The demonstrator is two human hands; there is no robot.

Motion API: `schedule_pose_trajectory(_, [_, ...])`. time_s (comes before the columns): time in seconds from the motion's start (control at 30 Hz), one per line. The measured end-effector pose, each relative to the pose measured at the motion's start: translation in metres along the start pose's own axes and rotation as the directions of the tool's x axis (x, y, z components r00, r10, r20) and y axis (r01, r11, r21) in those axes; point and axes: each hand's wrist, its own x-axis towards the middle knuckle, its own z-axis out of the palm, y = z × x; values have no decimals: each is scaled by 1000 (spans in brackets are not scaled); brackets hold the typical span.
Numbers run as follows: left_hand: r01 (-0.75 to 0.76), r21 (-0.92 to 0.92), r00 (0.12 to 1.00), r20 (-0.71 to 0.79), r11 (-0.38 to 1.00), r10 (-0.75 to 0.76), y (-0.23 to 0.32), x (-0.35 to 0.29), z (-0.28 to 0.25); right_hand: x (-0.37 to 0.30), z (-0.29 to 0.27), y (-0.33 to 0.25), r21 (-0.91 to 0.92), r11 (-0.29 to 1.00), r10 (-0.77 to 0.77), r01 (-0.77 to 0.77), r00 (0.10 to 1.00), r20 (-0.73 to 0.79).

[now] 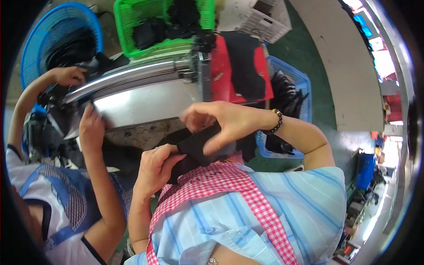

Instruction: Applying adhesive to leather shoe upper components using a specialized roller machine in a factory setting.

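A piece of black fabric (194, 148) is bunched in front of my apron. My left hand (157, 168), with a ring on one finger, pinches its left side between thumb and fingers. Over the right side of the fabric arches my right hand (227, 121), wearing a dark beaded bracelet. Its thumb is spread well away from its curled fingers, whose tips are blurred. I cannot tell whether that hand touches the fabric.
Ahead stands a machine with a metal roller (132, 79) and plate (150, 104); a co-worker's hands (92, 128) are at its left end. A red board (221, 75) carries black fabric. Blue (28, 53), green (121, 26) and light-blue (304, 106) baskets hold black pieces.
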Motion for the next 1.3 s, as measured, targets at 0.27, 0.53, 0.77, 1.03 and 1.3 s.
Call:
schedule_pose_trajectory(0.27, [291,-607,799,-271,740,-536,-24,-4,4,83,1,21,-194,980,84,-51,983,165])
schedule_pose_trajectory(0.53, [477,-348,769,-279,807,-575,-53,-17,-11,173,-44,7,-569,795,-47,209,957,285])
schedule_pose_trajectory(0.77, [494,-506,737,-189,708,-649,-19,-12,-26,149,-11,2,-489,836,136,249,769,624])
schedule_pose_trajectory(1.03, [622,-641,562,-35,450,-826,-70,33,-31,240,-78,44,-582,811,416,-59,758,503])
schedule_pose_trajectory(1.3, [221,-841,809,-125,494,-575,-11,-1,-50,253,-94,119,-276,948,280,-158,827,489])
